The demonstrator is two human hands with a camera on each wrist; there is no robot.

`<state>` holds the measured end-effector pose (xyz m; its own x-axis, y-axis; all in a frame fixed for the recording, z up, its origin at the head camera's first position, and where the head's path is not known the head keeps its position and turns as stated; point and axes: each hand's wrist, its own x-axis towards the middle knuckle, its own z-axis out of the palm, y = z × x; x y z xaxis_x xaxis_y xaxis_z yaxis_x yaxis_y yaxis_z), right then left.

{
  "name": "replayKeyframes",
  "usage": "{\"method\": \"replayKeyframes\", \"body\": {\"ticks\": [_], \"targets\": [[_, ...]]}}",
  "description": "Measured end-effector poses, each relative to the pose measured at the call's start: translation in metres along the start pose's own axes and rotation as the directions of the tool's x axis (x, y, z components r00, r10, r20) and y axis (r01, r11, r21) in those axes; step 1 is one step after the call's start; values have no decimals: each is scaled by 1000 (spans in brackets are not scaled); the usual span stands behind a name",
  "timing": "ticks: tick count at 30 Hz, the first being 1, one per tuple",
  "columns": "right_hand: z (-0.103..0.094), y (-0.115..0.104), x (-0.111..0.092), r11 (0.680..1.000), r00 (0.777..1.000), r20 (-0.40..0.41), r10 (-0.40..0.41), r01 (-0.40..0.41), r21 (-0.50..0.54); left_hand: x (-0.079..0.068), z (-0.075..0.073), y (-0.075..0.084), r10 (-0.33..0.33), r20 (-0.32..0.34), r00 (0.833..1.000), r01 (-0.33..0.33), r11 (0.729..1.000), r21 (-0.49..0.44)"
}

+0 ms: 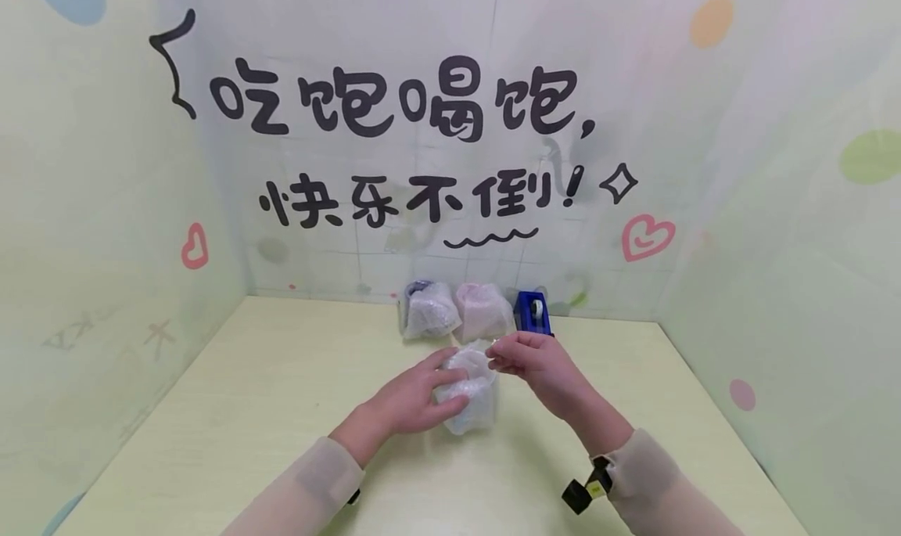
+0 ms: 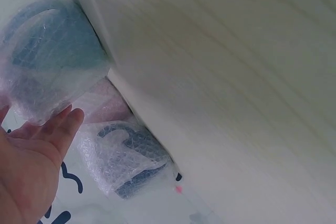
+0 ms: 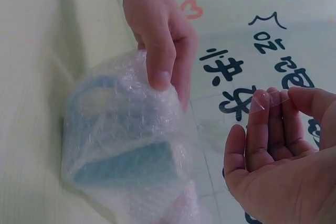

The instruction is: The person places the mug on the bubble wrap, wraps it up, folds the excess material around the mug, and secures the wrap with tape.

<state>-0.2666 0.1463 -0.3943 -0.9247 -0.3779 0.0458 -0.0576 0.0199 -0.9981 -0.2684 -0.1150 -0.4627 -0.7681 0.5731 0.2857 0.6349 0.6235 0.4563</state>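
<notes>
A light-blue mug in bubble wrap point(image 1: 470, 412) is in front of me near the middle of the table, its loop handle showing through the plastic in the right wrist view. My left hand point(image 1: 411, 395) grips its left side, with thumb and fingers pressed over the wrap. Just to the right, my right hand point(image 1: 538, 361) is raised beside the top of the bundle. Between its thumb and fingertips it pinches a short strip of clear tape point(image 3: 276, 98), held apart from the wrap in the right wrist view.
Against the back wall stand two more bubble-wrapped bundles, a dark-blue one point(image 1: 429, 311) and a pink one point(image 1: 484, 311). A blue tape dispenser point(image 1: 533, 313) with a roll in it is right of them. Printed fabric walls point(image 1: 774, 285) enclose the pale wooden table point(image 1: 281, 379).
</notes>
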Motion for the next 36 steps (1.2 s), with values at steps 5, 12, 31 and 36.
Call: {"method": "replayKeyframes", "body": {"ticks": [5,12,31,36], "targets": [[16,4,14,1000,999,-43,20,-19,16,1,2,0,18,-9,1000,-18,1000,10],[21,12,33,997,987,-146,68,-62,47,3,5,3,-2,-14,1000,2,1000,18],[16,25,53,982,966,-239,-97,54,-182,14,15,18,-32,-196,980,39,999,35],[16,37,62,932,956,-251,-150,52,-359,16,15,18,-30,-206,978,32,999,9]]}}
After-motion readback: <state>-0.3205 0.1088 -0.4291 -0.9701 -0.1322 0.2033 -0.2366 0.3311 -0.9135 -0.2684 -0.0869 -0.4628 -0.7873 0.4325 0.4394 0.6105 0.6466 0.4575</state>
